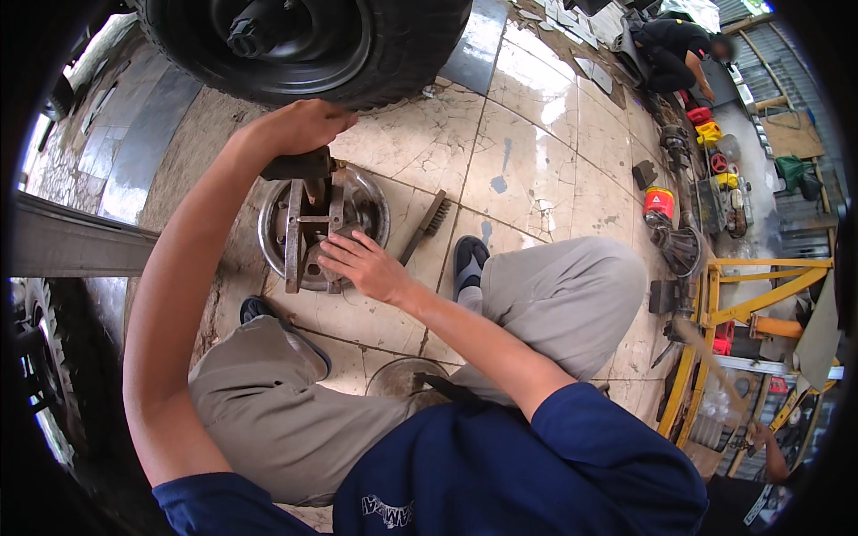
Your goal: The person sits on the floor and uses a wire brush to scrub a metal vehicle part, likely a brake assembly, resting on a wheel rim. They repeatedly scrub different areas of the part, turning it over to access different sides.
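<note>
A rusty metal bracket [293, 234] with two upright plates stands over a round, shiny metal disc or rim [382, 207] on the floor. My right hand [368, 270] lies on the bracket's near right side, fingers stretched out and apart. My left hand [299, 129] is bent at the wrist above the bracket's far end, just below the big tyre [402, 54]. Its fingers are curled; what they hold, if anything, is hidden. Beneath it is a dark rounded part [295, 167]. A wire brush [434, 214] lies to the right of the disc.
I sit on a low round stool [393, 377] over cracked floor tiles. A grey metal beam [80, 237] juts in from the left. At right are a red can [659, 204], dark machine parts [679, 248] and a yellow frame [760, 304]. Another person [675, 54] crouches far right.
</note>
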The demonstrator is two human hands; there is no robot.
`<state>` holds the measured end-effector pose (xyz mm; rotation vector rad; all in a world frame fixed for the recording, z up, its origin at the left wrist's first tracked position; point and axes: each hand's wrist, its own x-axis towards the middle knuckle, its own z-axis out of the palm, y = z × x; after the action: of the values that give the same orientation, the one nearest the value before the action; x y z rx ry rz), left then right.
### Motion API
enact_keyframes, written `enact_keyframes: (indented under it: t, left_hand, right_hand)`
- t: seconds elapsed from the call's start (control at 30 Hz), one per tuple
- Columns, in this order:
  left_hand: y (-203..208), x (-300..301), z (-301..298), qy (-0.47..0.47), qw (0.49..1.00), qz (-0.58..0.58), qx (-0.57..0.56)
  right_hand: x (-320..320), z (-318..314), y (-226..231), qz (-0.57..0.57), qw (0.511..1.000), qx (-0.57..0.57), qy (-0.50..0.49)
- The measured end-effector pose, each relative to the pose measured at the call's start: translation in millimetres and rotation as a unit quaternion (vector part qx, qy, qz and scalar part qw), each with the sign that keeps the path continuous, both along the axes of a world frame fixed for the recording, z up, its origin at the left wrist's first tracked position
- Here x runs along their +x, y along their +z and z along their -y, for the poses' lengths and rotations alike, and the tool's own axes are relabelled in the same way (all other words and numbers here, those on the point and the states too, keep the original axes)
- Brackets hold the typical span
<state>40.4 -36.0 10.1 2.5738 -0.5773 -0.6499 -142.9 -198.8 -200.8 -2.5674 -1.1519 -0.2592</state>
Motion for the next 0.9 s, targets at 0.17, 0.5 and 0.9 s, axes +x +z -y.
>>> enact_keyframes:
  t: [0.17, 0.5, 0.9]
  left_hand:
    - [-1.8, -0.2, -3.8, -0.063, 0.997, 0.033, -0.028]
    - [5.0, -3.3, 1.1, -0.021, 1.0, 0.007, 0.006]
    - [1.0, -0.1, -0.8, -0.058, 0.997, 0.041, 0.028]
  right_hand:
    - [23.0, 8.4, 0.7, 0.02, 0.998, -0.048, 0.047]
    - [9.0, 9.1, -0.3, -0.012, 0.998, -0.029, 0.061]
    - [26.9, 10.0, -3.9, -0.051, 0.998, -0.007, 0.025]
